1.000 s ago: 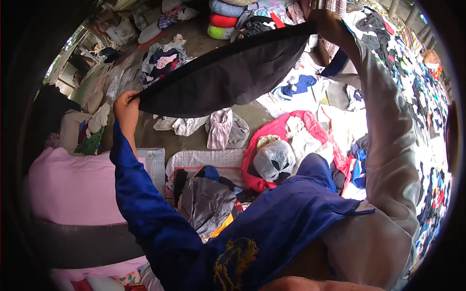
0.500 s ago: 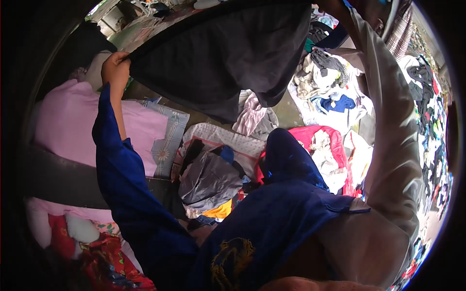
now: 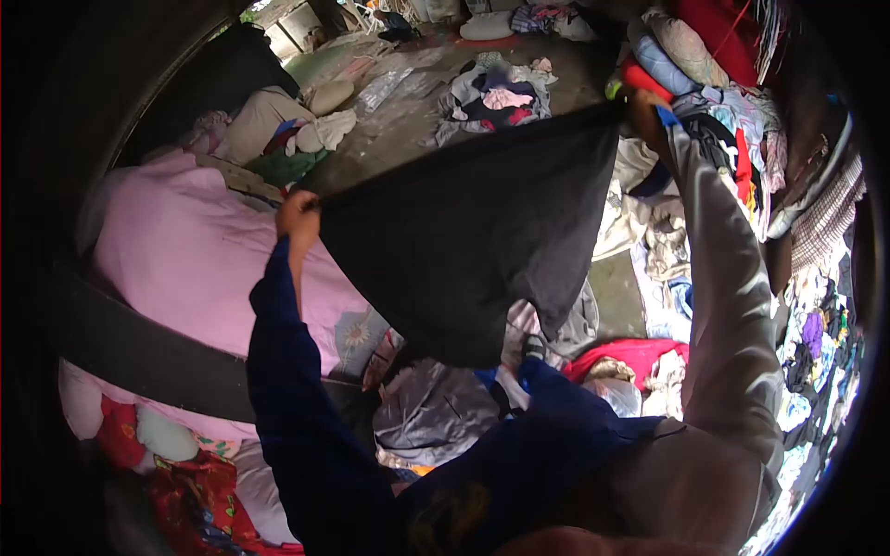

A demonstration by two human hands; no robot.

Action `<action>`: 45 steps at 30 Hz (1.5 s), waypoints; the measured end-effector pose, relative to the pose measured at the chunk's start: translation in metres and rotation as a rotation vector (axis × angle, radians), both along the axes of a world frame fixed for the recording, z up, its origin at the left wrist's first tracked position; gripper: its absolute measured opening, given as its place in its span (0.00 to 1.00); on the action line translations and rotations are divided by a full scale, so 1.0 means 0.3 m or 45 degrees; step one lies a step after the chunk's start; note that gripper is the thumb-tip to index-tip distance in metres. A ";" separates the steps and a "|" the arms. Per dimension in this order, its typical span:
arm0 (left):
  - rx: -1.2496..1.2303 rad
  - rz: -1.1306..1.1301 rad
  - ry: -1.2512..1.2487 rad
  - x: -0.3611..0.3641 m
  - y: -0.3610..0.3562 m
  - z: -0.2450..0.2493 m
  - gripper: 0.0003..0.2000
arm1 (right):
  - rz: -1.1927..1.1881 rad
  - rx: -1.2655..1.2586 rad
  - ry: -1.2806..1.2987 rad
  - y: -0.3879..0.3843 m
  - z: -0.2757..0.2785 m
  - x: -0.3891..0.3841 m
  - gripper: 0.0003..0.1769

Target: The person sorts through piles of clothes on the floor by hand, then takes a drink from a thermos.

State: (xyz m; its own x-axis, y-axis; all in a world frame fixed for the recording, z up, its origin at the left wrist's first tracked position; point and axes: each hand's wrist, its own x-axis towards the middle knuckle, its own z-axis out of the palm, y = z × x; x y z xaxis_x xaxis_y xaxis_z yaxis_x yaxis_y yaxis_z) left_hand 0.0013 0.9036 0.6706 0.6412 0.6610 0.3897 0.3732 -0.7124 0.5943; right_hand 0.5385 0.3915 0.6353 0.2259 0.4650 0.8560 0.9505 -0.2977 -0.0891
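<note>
A black garment [image 3: 464,232] is stretched out in the air between my hands, its top edge taut and its lower edge hanging with a notch. My left hand [image 3: 298,221] is closed on its left corner. Higher up at the right, my right hand [image 3: 646,113] grips the other corner, its fingers partly in shadow. The cloth's exact kind cannot be made out. Below it, a grey crumpled cloth [image 3: 431,417] lies on a pile by my leg, and a red cloth [image 3: 630,357] with pale pieces sits to the right.
At the left is a pink cloth [image 3: 204,250] over a padded surface behind a dark board [image 3: 158,343]. A small clothes heap [image 3: 501,97] lies on the floor ahead. Cushions [image 3: 686,51] and garments are stacked at the back right, with many clothes [image 3: 816,371] along the right.
The view has tilted up, showing more floor and the heap ahead. Both hands appear lower and further right in the view, still holding the black garment spread between them.
</note>
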 end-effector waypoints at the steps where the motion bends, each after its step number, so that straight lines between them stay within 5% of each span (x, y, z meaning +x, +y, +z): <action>1: 0.061 -0.040 0.091 0.098 0.035 -0.059 0.07 | -0.168 -0.111 -0.013 0.020 -0.028 -0.013 0.08; 3: 0.027 -0.036 0.208 0.303 0.172 -0.247 0.10 | -0.225 -0.346 0.165 0.106 -0.107 0.042 0.08; 6: -0.017 0.038 0.386 0.518 0.231 -0.296 0.15 | -0.189 -0.653 0.692 0.231 -0.210 0.233 0.06; 10: 0.034 0.142 0.432 0.680 0.533 -0.426 0.17 | -0.236 -0.732 0.424 0.543 -0.203 0.484 0.09; 12: -0.283 0.078 0.305 0.700 0.439 -0.177 0.17 | -0.151 -0.711 0.802 0.703 -0.119 0.548 0.11; 13: -0.132 0.090 0.382 0.727 0.533 -0.168 0.15 | -0.085 -0.513 0.796 0.773 -0.026 0.504 0.11; 18: -0.186 0.240 0.317 0.816 0.779 -0.036 0.14 | -0.072 -0.510 0.814 1.109 0.149 0.554 0.13; 20: -0.101 0.179 0.288 0.853 0.927 -0.062 0.14 | -0.053 -0.579 0.559 1.243 0.138 0.631 0.13; 22: -0.010 0.168 0.289 0.901 1.050 -0.089 0.13 | -0.126 -0.650 0.835 1.395 0.146 0.659 0.12; 29: 0.130 0.168 0.297 1.169 1.464 -0.102 0.16 | -0.154 -0.500 0.197 1.919 0.036 0.880 0.11; 30: 0.194 0.187 0.320 1.202 1.571 -0.135 0.16 | -0.182 -0.587 0.384 2.012 0.042 0.915 0.10; 35: 0.088 0.190 0.470 1.334 1.981 -0.150 0.16 | 0.041 -0.467 0.328 2.507 -0.039 1.179 0.13; 36: 0.148 0.258 0.526 1.359 1.981 -0.096 0.16 | -0.104 -0.461 0.615 2.603 -0.049 1.134 0.14; 43: 0.291 0.116 0.387 1.400 2.404 -0.188 0.12 | 0.094 -0.614 0.343 2.977 0.000 1.206 0.14; 45: 0.055 0.167 0.336 1.434 2.529 -0.244 0.12 | 0.187 -0.784 0.475 3.169 -0.055 1.331 0.14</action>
State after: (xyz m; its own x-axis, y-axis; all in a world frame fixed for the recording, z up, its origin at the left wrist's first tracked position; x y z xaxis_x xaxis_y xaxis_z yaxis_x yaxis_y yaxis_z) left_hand 0.4315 1.6623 0.5974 0.6340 0.7316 0.2506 0.6015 -0.6702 0.4349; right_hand 0.9377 1.3423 0.6187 0.3499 0.8846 0.3082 0.9235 -0.2704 -0.2722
